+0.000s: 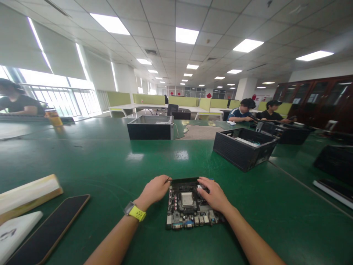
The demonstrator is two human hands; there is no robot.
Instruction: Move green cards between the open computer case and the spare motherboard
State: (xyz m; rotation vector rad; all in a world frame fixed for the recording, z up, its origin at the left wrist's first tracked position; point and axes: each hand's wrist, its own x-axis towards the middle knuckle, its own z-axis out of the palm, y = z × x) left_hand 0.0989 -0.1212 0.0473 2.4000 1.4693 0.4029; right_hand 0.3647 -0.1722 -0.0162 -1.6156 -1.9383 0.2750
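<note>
A motherboard [175, 212] lies flat on the green table in front of me. A bare silver processor [187, 199] sits in its socket, and its row of ports [190, 223] faces me. A long dark strip [184, 181] runs along the board's far edge. My left hand [156, 190], below a watch with a yellow-green band [137, 212], pinches the far left corner. My right hand [213, 194] rests over the far right part, its fingers curled on the board's edge and covering what lies under them.
Open computer cases stand beyond: one black case [234, 149] to the right, another [150, 130] straight ahead. A dark phone-like slab [52, 228], a white box [19, 233] and a long pale block [30, 195] lie at left. Other people sit at the table's far sides.
</note>
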